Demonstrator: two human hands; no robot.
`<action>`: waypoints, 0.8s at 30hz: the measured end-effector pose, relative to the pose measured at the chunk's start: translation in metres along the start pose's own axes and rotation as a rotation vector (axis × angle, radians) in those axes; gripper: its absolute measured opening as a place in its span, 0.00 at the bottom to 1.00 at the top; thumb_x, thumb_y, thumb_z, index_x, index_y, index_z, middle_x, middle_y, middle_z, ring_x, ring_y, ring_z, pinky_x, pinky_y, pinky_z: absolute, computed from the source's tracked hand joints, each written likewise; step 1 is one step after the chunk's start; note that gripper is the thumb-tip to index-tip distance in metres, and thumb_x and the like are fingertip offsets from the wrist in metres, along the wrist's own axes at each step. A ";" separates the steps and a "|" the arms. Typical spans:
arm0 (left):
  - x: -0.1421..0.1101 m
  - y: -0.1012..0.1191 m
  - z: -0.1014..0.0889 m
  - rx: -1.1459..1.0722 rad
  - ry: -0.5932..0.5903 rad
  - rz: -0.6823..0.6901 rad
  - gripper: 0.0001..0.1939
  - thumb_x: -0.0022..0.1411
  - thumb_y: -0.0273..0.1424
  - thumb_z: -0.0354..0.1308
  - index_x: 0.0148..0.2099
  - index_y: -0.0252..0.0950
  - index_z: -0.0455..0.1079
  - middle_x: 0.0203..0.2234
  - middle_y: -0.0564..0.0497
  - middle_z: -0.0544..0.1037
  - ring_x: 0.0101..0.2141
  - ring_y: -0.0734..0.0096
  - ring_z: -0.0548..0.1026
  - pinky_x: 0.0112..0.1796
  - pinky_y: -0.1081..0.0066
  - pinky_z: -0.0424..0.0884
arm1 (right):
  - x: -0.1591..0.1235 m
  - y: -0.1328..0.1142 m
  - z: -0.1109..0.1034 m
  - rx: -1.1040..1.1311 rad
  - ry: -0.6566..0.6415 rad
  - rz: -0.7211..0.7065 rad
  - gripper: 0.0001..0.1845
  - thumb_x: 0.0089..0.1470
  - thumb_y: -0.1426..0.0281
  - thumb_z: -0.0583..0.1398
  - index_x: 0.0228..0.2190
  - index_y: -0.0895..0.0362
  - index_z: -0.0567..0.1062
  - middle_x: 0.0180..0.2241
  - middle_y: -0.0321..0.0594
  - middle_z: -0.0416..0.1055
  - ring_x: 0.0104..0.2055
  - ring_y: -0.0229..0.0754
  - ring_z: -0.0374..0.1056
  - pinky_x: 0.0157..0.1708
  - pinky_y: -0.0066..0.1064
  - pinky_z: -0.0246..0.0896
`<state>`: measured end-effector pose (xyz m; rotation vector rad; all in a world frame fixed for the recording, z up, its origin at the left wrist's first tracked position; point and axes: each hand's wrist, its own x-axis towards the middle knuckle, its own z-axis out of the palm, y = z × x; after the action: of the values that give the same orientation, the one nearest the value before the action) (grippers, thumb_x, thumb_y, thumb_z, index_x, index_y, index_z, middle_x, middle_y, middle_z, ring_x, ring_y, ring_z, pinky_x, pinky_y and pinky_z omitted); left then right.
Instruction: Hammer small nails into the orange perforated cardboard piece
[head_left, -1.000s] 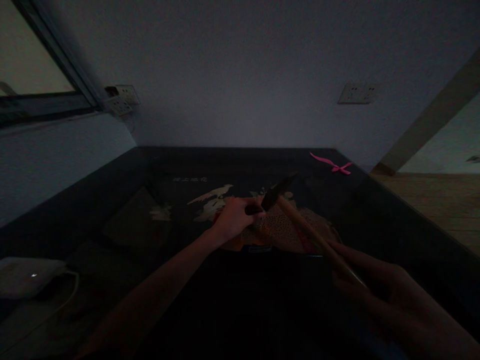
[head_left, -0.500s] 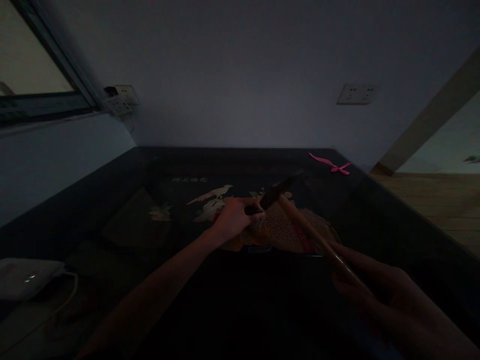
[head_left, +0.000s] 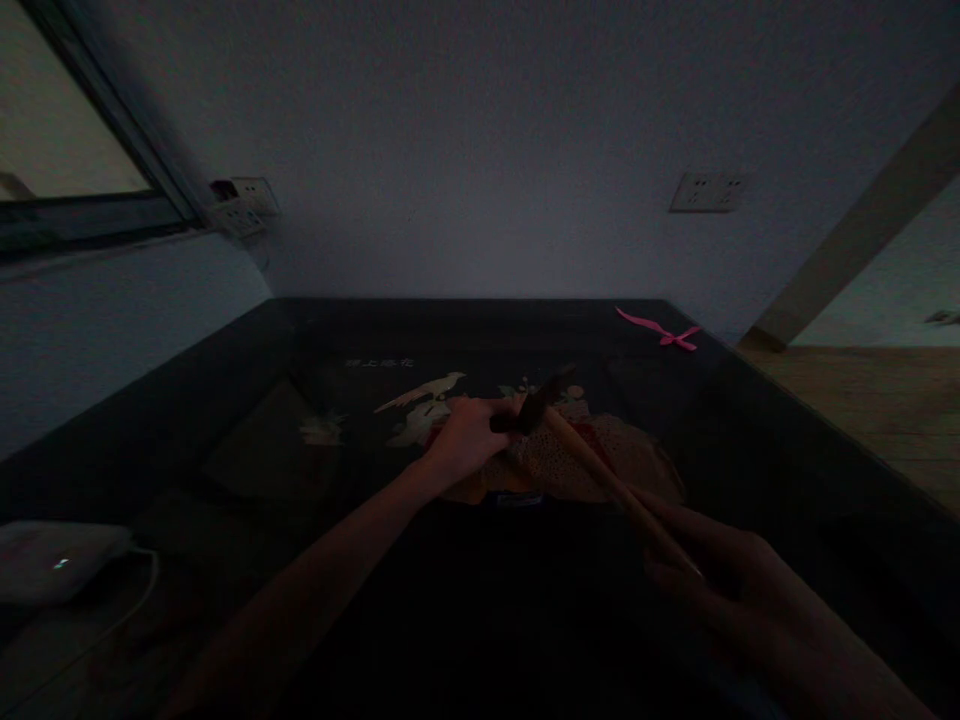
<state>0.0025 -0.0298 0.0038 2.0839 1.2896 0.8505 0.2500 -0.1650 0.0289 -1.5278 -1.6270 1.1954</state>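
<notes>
In my right hand [head_left: 739,580] is a hammer [head_left: 589,455], gripped by its wooden handle. Its dark head sits close to the fingertips of my left hand [head_left: 466,440]; whether the two touch is too dim to tell. My left fingers are pinched together over a brown, dotted, patterned piece [head_left: 559,450] with red and orange parts, lying on the dark table. Whatever the left fingers hold is hidden in shadow.
The dark tabletop [head_left: 465,325] carries a printed bird and flowers. A pink ribbon [head_left: 677,340] lies near its far right corner. At the left is a white device [head_left: 64,560] with a cable. Sockets [head_left: 707,192] are on the wall behind.
The hammer has come down and to the left, its head now nearer my left fingers. My right hand moved left with it; my left hand stays nearly in place.
</notes>
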 end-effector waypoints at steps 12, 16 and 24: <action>0.001 0.000 -0.001 -0.044 -0.025 0.028 0.06 0.54 0.26 0.61 0.36 0.35 0.75 0.31 0.51 0.80 0.34 0.67 0.77 0.39 0.69 0.70 | 0.002 -0.001 0.001 -0.041 0.036 -0.042 0.27 0.55 0.60 0.60 0.55 0.52 0.69 0.49 0.43 0.74 0.50 0.54 0.69 0.50 0.45 0.65; -0.001 -0.002 -0.019 -0.163 -0.032 0.082 0.16 0.52 0.27 0.63 0.45 0.34 0.72 0.41 0.47 0.78 0.40 0.66 0.76 0.42 0.68 0.72 | -0.003 -0.005 -0.003 -0.025 0.096 -0.087 0.28 0.55 0.59 0.59 0.56 0.53 0.68 0.30 0.38 0.77 0.48 0.52 0.71 0.46 0.42 0.68; -0.026 -0.025 -0.041 -0.130 -0.002 0.011 0.18 0.52 0.31 0.63 0.46 0.33 0.71 0.44 0.44 0.77 0.44 0.63 0.75 0.47 0.61 0.70 | 0.004 -0.016 -0.001 -0.052 0.113 -0.138 0.29 0.53 0.58 0.61 0.56 0.51 0.69 0.37 0.41 0.76 0.39 0.48 0.72 0.33 0.33 0.71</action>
<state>-0.0517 -0.0390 0.0067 1.9915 1.1903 0.9122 0.2430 -0.1598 0.0435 -1.4615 -1.6703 0.9825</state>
